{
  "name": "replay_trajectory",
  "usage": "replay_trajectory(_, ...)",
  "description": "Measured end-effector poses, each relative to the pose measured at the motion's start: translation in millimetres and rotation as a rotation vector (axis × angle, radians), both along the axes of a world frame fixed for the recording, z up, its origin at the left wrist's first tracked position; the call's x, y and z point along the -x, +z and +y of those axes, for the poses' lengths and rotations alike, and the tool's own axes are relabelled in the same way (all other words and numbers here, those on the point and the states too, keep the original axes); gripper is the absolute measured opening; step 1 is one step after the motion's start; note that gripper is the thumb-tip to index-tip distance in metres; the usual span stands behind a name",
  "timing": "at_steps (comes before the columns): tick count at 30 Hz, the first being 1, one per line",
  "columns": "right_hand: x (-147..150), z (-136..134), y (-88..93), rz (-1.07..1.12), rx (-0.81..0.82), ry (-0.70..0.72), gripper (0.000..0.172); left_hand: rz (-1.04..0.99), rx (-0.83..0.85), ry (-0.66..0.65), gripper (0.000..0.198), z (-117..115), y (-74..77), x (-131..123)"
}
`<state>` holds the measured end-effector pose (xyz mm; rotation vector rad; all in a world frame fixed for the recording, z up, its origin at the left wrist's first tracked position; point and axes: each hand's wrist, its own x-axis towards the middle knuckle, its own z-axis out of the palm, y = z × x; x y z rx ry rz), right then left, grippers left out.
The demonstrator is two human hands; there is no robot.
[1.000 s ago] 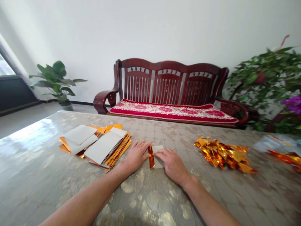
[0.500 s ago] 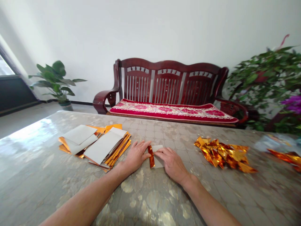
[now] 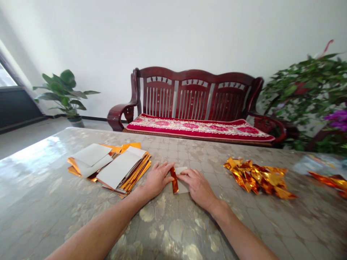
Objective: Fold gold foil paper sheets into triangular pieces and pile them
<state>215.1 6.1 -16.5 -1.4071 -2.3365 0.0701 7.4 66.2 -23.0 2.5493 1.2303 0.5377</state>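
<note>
Head view, partly folded paper [image 3: 181, 186], between both hands [image 3: 158, 178], touching each.

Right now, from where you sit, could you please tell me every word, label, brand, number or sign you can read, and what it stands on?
There is no readable text in view.
Partly folded sheet: no lettering shows.
Stacked sheets: none visible on the pale faces.
Gold foil pieces: only glare and creases.
Clear plastic bag: coloured patches, too blurred to tell whether they are print.
</note>
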Motion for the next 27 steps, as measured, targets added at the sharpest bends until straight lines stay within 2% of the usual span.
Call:
replay_trajectory(11,4,-3,5.6,-0.088,-0.040,0.060,0.031,-0.061,-0.032,-0.040,0.055,3,-8.6,1)
replay_trajectory(15,6,-5,10.5,-0.144,-0.037,0.089,0.029,-0.181,-0.143,-0.018,0.051,3,-7.8,0)
replay_trajectory(18,9,-7,13.5,-0.193,-0.035,0.055,0.028,-0.298,-0.285,-0.014,0.034,-5,1.5,1)
replay_trajectory(20,11,-8,14.5,-0.224,-0.035,-0.009,0.027,-0.328,-0.341,-0.108,0.024,-16,10.0,1)
replay_trajectory(21,11,-9,14.7,-0.235,-0.033,-0.044,0.026,-0.298,-0.339,-0.209,0.025,-22,14.0,0)
replay_trajectory(23,11,-10,14.9,-0.250,-0.020,-0.107,0.022,-0.159,-0.299,-0.414,0.028,-34,20.1,-3)
replay_trajectory(24,11,-10,14.9,-0.251,-0.010,-0.130,0.020,-0.074,-0.277,-0.464,0.028,-40,21.9,-5)
replay_trajectory(25,11,-11,14.9,-0.251,0.002,-0.148,0.019,-0.012,-0.267,-0.477,0.027,-44,22.9,-8)
replay_trajectory(27,10,-11,15.1,-0.247,0.020,-0.173,0.018,0.069,-0.242,-0.423,0.027,-50,23.0,-15)
